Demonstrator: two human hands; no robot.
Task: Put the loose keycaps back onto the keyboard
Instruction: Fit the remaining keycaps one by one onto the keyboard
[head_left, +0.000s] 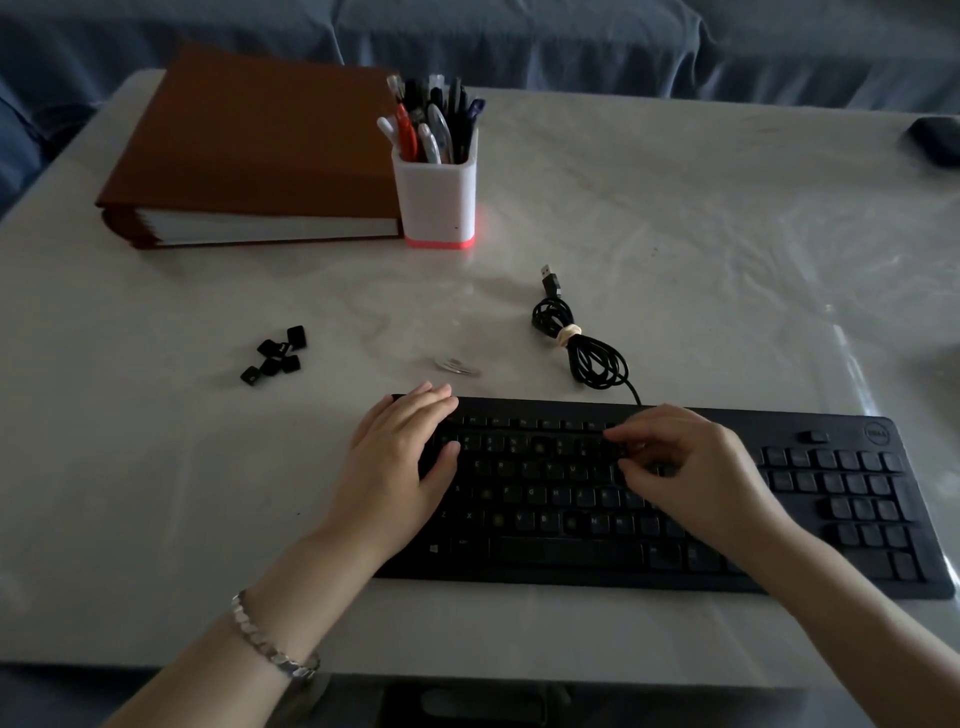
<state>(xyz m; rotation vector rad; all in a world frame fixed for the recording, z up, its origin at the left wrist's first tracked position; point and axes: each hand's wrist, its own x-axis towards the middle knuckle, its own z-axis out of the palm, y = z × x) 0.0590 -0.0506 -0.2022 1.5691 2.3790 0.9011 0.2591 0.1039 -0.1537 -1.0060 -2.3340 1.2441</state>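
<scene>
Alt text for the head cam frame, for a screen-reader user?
Two hands on a black keyboard on a white table: left hand flat on its left end, right hand curled over the upper rows. Loose keycaps lie to its left; a coiled cable, pen cup and binder sit behind.

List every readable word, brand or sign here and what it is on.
"DELL": round badge, far right corner of keyboard.
"E R T Y U", "F G H J K", "Z X": faint key legends.
Other keys and loose keycaps: too dark to read.
</scene>
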